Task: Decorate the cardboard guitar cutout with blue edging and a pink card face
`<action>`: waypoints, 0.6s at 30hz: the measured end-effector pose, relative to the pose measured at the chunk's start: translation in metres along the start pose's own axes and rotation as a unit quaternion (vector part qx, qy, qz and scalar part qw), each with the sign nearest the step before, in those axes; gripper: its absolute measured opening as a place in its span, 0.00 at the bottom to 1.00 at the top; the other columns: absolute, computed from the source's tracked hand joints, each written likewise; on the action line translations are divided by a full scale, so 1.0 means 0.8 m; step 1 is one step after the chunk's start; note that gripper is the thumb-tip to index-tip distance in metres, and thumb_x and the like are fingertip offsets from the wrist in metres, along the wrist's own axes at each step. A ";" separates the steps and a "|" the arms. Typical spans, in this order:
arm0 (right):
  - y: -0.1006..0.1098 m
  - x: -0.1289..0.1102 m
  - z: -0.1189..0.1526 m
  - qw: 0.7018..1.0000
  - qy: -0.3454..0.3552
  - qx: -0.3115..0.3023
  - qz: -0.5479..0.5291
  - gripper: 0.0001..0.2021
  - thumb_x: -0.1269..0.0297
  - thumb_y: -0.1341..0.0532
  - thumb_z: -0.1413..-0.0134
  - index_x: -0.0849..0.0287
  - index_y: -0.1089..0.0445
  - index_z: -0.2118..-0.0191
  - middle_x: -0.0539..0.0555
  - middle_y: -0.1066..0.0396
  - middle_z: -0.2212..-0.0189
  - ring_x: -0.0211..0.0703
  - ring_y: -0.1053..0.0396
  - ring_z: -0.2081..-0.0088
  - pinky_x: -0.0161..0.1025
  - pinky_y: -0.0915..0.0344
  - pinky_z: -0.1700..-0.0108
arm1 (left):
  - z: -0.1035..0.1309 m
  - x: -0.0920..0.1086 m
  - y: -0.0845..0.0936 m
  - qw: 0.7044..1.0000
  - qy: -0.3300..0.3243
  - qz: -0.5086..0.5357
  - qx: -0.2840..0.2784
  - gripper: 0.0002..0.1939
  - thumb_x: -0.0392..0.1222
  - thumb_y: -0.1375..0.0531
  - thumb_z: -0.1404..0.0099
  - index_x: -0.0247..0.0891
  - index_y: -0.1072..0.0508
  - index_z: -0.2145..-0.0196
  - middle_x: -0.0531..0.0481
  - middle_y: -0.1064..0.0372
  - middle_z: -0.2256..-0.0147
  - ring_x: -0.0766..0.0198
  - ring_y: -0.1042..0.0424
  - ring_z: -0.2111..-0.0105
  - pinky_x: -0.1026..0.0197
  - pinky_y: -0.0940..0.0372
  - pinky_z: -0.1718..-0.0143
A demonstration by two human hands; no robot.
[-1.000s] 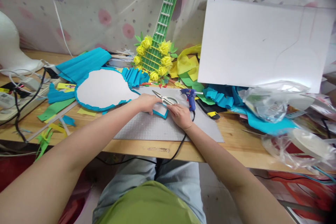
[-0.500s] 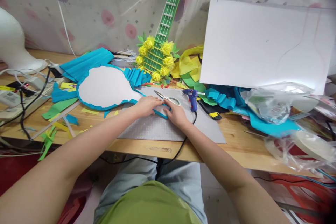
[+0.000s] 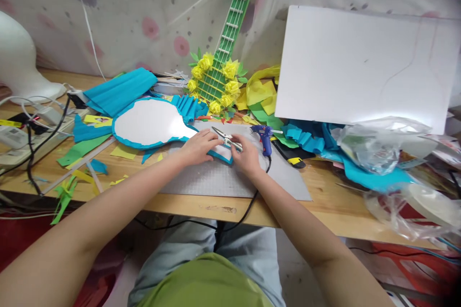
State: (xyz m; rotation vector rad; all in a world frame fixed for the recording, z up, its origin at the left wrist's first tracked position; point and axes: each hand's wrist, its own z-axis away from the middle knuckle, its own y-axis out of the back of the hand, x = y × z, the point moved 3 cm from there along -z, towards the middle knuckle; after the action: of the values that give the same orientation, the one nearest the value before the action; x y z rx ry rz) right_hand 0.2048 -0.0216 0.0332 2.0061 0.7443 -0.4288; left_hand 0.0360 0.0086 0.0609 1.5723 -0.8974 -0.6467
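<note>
A white guitar-shaped board (image 3: 147,122) with blue crepe paper folded round its edge lies flat, its neck reaching right over a grey cutting mat (image 3: 201,180). My left hand (image 3: 202,147) is across the neck, fingers on top and thumb at the near edge, steadying it. By the neck's end, my right hand (image 3: 247,153) grips the handles of a pair of scissors (image 3: 224,135). Their blades point away to the left, above the neck. Part of the handles is hidden by my fingers. Just right of that hand lies a blue glue gun (image 3: 264,139).
A green paper guitar (image 3: 225,53) with yellow flowers leans at the back. A white board (image 3: 360,67) with a drawn outline stands at right. A black-and-yellow tool (image 3: 290,152), plastic bags (image 3: 382,146) and a power strip (image 3: 43,136) lie around. The glue gun's cord crosses the table edge.
My right hand has taken hold of the scissors, which lay on the mat, and their handles have turned. The board has shifted slightly right; my left hand stays on its neck.
</note>
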 end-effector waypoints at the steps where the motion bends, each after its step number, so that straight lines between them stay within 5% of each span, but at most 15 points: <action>1: 0.003 -0.001 -0.005 1.000 0.002 0.004 -0.001 0.17 0.71 0.46 0.52 0.60 0.35 0.54 0.57 0.28 0.60 0.46 0.31 0.58 0.44 0.36 0.54 | -0.001 -0.003 0.008 1.000 -0.011 0.008 0.005 0.33 0.43 0.35 0.49 0.40 0.39 0.46 0.42 0.38 0.48 0.54 0.42 0.46 0.53 0.49 0.44; 6: -0.008 -0.012 -0.028 0.997 0.022 -0.069 0.030 0.17 0.69 0.44 0.54 0.60 0.34 0.54 0.59 0.31 0.56 0.49 0.34 0.54 0.45 0.38 0.52 | -0.009 -0.049 0.031 0.997 0.024 0.011 -0.074 0.43 0.51 0.33 0.56 0.41 0.44 0.43 0.43 0.46 0.42 0.53 0.50 0.41 0.54 0.55 0.43; 11: -0.045 -0.027 -0.053 0.974 -0.020 -0.219 0.049 0.26 0.63 0.42 0.52 0.62 0.40 0.45 0.61 0.32 0.52 0.49 0.33 0.53 0.43 0.37 0.53 | -0.020 -0.089 0.027 0.970 0.100 -0.033 -0.221 0.42 0.60 0.36 0.59 0.41 0.36 0.47 0.45 0.37 0.47 0.51 0.44 0.44 0.53 0.60 0.42; 14: -0.060 -0.040 -0.067 0.959 -0.041 -0.273 0.062 0.26 0.63 0.43 0.50 0.62 0.41 0.44 0.60 0.31 0.53 0.50 0.32 0.54 0.43 0.36 0.55 | -0.022 -0.092 0.024 0.966 0.095 -0.064 -0.233 0.35 0.62 0.37 0.59 0.42 0.30 0.55 0.48 0.29 0.57 0.52 0.38 0.48 0.53 0.59 0.42; 18: -0.068 -0.056 -0.073 0.960 -0.037 -0.257 0.103 0.20 0.66 0.42 0.50 0.61 0.34 0.50 0.60 0.29 0.55 0.52 0.32 0.53 0.44 0.37 0.54 | -0.016 -0.088 0.024 0.970 0.119 -0.095 -0.190 0.33 0.62 0.37 0.60 0.41 0.28 0.58 0.46 0.28 0.61 0.52 0.34 0.53 0.56 0.50 0.47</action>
State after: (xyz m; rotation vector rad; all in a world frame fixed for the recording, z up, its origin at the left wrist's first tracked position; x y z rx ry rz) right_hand 0.1358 0.0350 0.0532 1.5455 0.5245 -0.1619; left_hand 0.0035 0.0730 0.0775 1.3607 -0.4159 -0.7005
